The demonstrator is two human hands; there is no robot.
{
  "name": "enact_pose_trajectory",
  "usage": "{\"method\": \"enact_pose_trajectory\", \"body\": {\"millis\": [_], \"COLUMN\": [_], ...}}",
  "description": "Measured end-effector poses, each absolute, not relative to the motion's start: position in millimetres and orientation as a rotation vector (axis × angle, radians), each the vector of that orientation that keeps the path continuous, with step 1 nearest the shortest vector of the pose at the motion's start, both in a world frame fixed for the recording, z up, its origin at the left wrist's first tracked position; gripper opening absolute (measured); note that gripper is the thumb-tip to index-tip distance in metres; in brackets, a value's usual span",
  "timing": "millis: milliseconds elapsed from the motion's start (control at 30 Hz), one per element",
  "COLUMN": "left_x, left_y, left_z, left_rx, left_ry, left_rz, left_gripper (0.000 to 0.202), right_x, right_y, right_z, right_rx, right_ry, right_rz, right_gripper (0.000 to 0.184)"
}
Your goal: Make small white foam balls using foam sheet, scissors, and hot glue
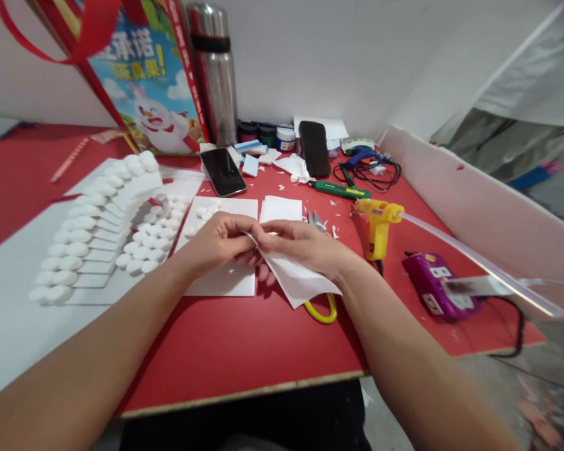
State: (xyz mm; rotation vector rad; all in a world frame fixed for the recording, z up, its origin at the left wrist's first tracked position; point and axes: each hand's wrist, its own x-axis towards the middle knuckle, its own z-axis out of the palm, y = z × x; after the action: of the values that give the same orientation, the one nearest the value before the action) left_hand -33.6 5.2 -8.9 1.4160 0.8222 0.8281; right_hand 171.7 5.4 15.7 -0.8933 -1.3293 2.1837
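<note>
A sheet of white paper [295, 275] is pinched between my two hands above the front of the table. My left hand [225, 237] grips its upper left corner with thumb and fingers. My right hand [305, 244] holds the same corner, fingers bent, while the rest of the sheet hangs toward me. Beneath my left hand lies a white board [216, 286] with several small white round pieces [207, 211] on it. Under the paper, the yellow handle of a pair of scissors [323, 317] sticks out. A stack of white paper [282, 208] sits just beyond my hands.
At left, rows of white discs [78, 236] stand on white strips, beside loose discs [153, 241]. A yellow glue gun [378, 228] and purple box [439, 285] are at right. Phones [223, 172], a green tool [341, 190], a steel flask [216, 81] and a gift bag [153, 94] stand behind.
</note>
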Motion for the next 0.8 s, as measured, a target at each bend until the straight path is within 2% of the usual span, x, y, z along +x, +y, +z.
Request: {"method": "enact_pose_trajectory", "body": {"millis": [333,500,667,800], "left_x": [-24.0,-31.5,-31.7,-30.8], "left_y": [5.6,10.8,8.5,7.7], "left_z": [-9.1,-4.2,-0.1,1.4], "left_rx": [1.345,1.288,1.465,1.548], "left_ry": [0.971,0.961,0.981,0.925], "left_rz": [0.995,0.992,0.891,0.914], "left_gripper": [0.017,0.018,0.024,0.021], "right_x": [173.9,176.9,177.6,181.5], "right_y": [12.2,13.1,11.8,12.4], "right_z": [8.0,7.9,11.6,11.4], "right_rx": [-0.921,-0.936,-0.945,-0.961], "right_ry": [-1.502,-1.498,-1.437,-1.351], "right_rz": [2.072,2.084,2.174,2.191], "right_gripper": [0.03,0.029,0.034,0.033]}}
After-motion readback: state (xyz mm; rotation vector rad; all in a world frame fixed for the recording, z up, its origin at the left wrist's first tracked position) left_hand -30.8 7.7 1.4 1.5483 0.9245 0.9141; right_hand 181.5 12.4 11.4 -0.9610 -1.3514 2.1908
